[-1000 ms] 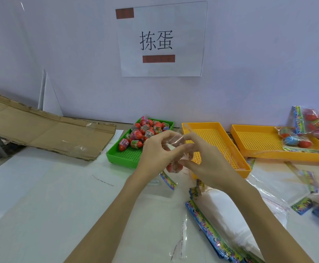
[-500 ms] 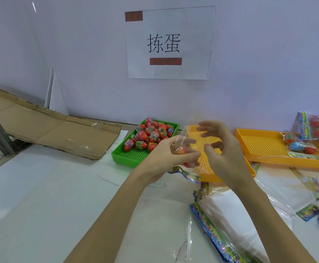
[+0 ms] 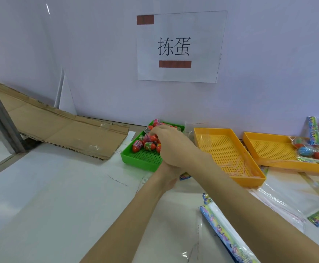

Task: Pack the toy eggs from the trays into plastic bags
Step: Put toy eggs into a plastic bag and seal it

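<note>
Eggs (image 3: 148, 143) remain heaped in the green tray (image 3: 143, 158) at the centre of the frame, so a fair share of the packing looks undone. Toward the right edge, filled bags (image 3: 310, 149) lie on the far yellow tray (image 3: 268, 149), which suggests several rounds are finished; the nearer yellow tray (image 3: 228, 152) holds only a loose clear film. The right hand (image 3: 172, 147) reaches across over the egg pile, fingers curled down among the eggs; whether it has one pinched I cannot tell. The left hand (image 3: 169, 179) sits below it, mostly hidden by the right wrist, seemingly holding a bag with a printed header, though its grip is not visible. Lower right, a stack of empty bags (image 3: 228, 232) waits. Flattened cardboard (image 3: 63, 130) lies at the left and a paper sign (image 3: 179, 46) hangs on the wall. The crossed arms crowd the space over the tray.
</note>
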### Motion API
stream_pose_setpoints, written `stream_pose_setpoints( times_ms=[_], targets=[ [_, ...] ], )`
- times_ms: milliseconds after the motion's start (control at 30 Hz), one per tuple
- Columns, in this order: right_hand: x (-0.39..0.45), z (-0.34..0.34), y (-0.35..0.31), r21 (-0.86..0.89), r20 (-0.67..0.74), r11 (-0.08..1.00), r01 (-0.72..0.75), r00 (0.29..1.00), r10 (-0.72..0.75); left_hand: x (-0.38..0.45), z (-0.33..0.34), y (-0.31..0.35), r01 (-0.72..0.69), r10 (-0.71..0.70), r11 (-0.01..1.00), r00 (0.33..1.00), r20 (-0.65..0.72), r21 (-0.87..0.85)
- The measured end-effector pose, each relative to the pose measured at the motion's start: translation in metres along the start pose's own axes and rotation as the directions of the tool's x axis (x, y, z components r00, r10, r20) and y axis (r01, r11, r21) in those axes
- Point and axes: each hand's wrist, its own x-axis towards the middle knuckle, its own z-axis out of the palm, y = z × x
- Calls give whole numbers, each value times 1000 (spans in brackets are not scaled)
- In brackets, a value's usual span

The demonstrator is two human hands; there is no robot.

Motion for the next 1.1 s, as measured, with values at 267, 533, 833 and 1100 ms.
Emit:
stream_pose_setpoints(
  times_ms=[267, 533, 833, 1100],
  targets=[
    [40, 7, 2, -260, 56, 962, -85, 993, 103, 9, 8, 2, 41, -40, 999, 999, 22, -33],
    [32, 13, 13, -70, -142, 994, -82, 987, 71, 7, 10, 9, 80, -78, 996, 996, 39, -43],
    [-55, -10, 49, 374, -797, 900, 224, 574, 188, 13, 14, 13, -37, 36, 998, 999, -17, -42],
    [-91, -4, 82, 424, -682, 901, 91, 687, 251, 9, 14, 21, -316, 313, 890, 948, 63, 328]
  ],
)
